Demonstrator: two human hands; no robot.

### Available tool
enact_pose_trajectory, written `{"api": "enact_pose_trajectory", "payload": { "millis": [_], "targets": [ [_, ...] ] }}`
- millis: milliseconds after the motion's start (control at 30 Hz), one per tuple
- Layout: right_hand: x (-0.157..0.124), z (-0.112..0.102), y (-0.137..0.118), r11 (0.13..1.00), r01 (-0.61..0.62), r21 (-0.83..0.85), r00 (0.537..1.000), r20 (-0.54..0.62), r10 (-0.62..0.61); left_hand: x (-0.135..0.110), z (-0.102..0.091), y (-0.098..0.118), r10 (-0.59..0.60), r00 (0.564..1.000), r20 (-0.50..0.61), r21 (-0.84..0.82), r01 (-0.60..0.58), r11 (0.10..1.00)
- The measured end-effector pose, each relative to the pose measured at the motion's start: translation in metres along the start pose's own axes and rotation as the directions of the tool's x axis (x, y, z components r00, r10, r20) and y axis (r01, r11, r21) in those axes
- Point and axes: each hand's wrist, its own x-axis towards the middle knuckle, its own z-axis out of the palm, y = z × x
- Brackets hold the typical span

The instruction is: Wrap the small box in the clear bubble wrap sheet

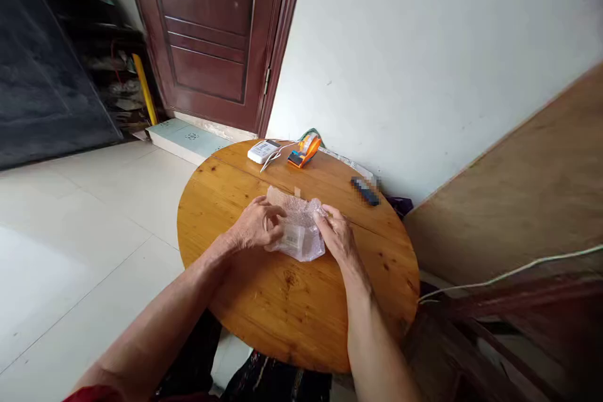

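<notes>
A clear bubble-wrap bundle (300,229) with a small white labelled item inside lies on the round wooden table (282,301). My left hand (257,225) grips its left side, fingers curled against the wrap. My right hand (335,233) pinches its upper right corner. Both hands rest on the tabletop with the bundle between them.
At the table's far edge sit an orange tape dispenser (304,151), a white box (262,151) with a white cord, and a dark flat object (365,191). A white wall and a dark red door (207,31) stand behind. A wooden board (522,188) leans at the right; a white cable crosses it.
</notes>
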Motion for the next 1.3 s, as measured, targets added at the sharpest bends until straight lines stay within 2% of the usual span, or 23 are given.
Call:
{"api": "enact_pose_trajectory", "payload": {
  "millis": [133, 233, 367, 433, 500, 600, 733, 833, 967, 1033, 1067, 1133, 1200, 1300],
  "targets": [
    [-0.005, -0.002, 0.0, 0.991, -0.065, -0.118, 0.998, 0.017, 0.067, -0.003, -0.011, 0.006, 0.045, 0.999, 0.016, 0.013, -0.045, 0.999],
    [-0.006, -0.006, -0.004, 0.983, -0.088, -0.16, 0.995, 0.025, 0.093, -0.01, -0.019, 0.021, 0.124, 0.992, 0.024, 0.109, -0.126, 0.986],
    [-0.004, -0.008, -0.008, 0.982, -0.118, -0.144, 0.991, 0.049, 0.127, -0.032, -0.029, 0.049, 0.227, 0.966, 0.122, 0.198, -0.248, 0.948],
    [-0.003, -0.007, -0.007, 0.984, -0.121, -0.131, 0.991, 0.048, 0.128, -0.048, -0.029, 0.063, 0.28, 0.938, 0.204, 0.195, -0.319, 0.927],
    [-0.003, -0.006, -0.005, 0.987, -0.11, -0.118, 0.993, 0.036, 0.115, -0.065, -0.026, 0.075, 0.289, 0.911, 0.293, 0.2, -0.354, 0.914],
    [-0.004, -0.004, -0.005, 0.985, -0.112, -0.13, 0.993, 0.016, 0.116, -0.085, -0.019, 0.087, 0.24, 0.849, 0.47, 0.204, -0.369, 0.907],
    [-0.005, -0.004, -0.007, 0.983, -0.116, -0.141, 0.993, 0.015, 0.119, -0.088, -0.019, 0.089, 0.153, 0.824, 0.545, 0.188, -0.298, 0.936],
    [-0.005, -0.006, -0.009, 0.984, -0.103, -0.146, 0.994, 0.013, 0.106, -0.08, -0.022, 0.083, 0.071, 0.854, 0.515, 0.139, -0.166, 0.976],
    [-0.006, -0.007, -0.011, 0.982, -0.093, -0.166, 0.995, 0.031, 0.099, -0.066, -0.015, 0.065, -0.142, 0.929, 0.341, 0.07, 0.126, 0.99],
    [-0.007, -0.007, -0.012, 0.981, -0.088, -0.172, 0.995, 0.039, 0.096, -0.06, -0.005, 0.057, -0.279, 0.932, 0.23, 0.067, 0.271, 0.96],
    [-0.007, -0.006, -0.012, 0.982, -0.085, -0.171, 0.995, 0.037, 0.092, -0.059, 0.001, 0.054, -0.316, 0.928, 0.2, 0.08, 0.306, 0.949],
    [-0.007, -0.006, -0.014, 0.986, -0.066, -0.156, 0.997, 0.018, 0.069, -0.058, 0.014, 0.052, -0.306, 0.936, 0.175, 0.148, 0.282, 0.948],
    [-0.006, -0.007, -0.016, 0.993, -0.017, -0.119, 1.0, -0.023, 0.015, -0.061, 0.026, 0.056, -0.255, 0.951, 0.174, 0.266, 0.204, 0.942],
    [-0.005, -0.014, -0.023, 0.992, 0.124, 0.013, 0.987, -0.102, -0.122, -0.069, 0.036, 0.067, -0.237, 0.956, 0.17, 0.4, 0.153, 0.904]
  ]
}}
